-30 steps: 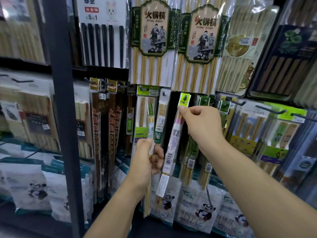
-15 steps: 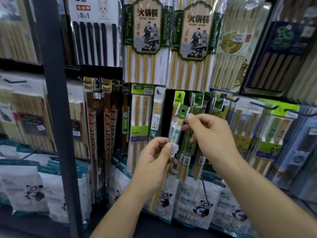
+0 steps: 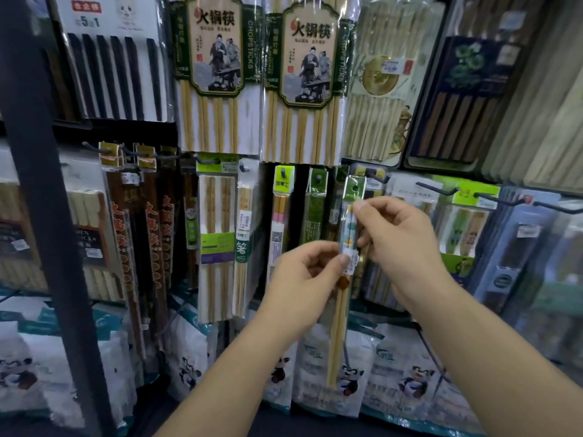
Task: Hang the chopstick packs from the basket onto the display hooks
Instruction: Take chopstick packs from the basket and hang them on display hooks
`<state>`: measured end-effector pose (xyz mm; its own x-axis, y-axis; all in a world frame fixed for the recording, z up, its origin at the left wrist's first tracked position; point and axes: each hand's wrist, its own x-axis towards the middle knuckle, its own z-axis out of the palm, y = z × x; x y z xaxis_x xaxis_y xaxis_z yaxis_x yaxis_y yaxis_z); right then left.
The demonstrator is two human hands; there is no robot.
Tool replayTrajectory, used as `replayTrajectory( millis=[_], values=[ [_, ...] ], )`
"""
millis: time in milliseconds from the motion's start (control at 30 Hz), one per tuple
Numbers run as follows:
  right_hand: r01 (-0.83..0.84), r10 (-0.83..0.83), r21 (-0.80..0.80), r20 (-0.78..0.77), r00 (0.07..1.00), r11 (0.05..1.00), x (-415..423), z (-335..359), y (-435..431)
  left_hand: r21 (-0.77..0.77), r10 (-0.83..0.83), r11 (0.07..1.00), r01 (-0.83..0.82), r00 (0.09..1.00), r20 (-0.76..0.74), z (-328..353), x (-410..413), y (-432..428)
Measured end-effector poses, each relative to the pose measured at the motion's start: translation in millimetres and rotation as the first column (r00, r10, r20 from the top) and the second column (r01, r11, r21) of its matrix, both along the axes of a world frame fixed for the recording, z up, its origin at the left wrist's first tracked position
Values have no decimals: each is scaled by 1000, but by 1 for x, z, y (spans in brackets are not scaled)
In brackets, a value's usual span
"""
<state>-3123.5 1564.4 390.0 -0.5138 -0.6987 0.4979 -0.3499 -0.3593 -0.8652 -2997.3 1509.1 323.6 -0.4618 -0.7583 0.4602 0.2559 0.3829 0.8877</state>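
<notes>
head view has the slim chopstick pack [image 3: 338, 313] held up in front of the lower row of hooks, both hands on it. its long axis runs close to upright, tilted a little so the green header card [image 3: 355, 188] leans right and the stick tips hang down and left, over the panda bags [image 3: 350, 376] below. the left hand [image 3: 299, 279] pinches the pack at its barcode label, thumb and forefinger closed on it, the other fingers curled. the right hand [image 3: 403, 244] pinches it higher up, just under the header, fingertips tight on the wrapper's edge. the header's punched hole sits above both hands and is free of any peg. a dark hook tip [image 3: 377, 178] shows just right of and slightly above that hole, nearer the right hand than the left, so i judge the coming move is a short lift and shift rightward, steered by the right hand, to thread the hole onto it. whether that hook already carries packs is hard to tell. the basket is out of view.
</notes>
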Motion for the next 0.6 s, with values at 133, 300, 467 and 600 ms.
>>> replayTrajectory(
  millis=[133,300,467,600],
  values=[
    [38,-38,-5,32,999,999,-6,7,-14,-53,39,998,-37,998,44,5,-8,-7],
    [84,-82,-38,73,994,996,-11,7,-25,-87,44,996,-36,995,90,2,-14,-8],
    [107,-105,-54,37,994,993,-16,7,-27,-115,97,990,-84,988,116,-3,-17,-7],
    [123,-123,-29,10,992,992,-16,6,-32,-137,155,981,-136,979,133,-8,-18,-6]
  ],
)
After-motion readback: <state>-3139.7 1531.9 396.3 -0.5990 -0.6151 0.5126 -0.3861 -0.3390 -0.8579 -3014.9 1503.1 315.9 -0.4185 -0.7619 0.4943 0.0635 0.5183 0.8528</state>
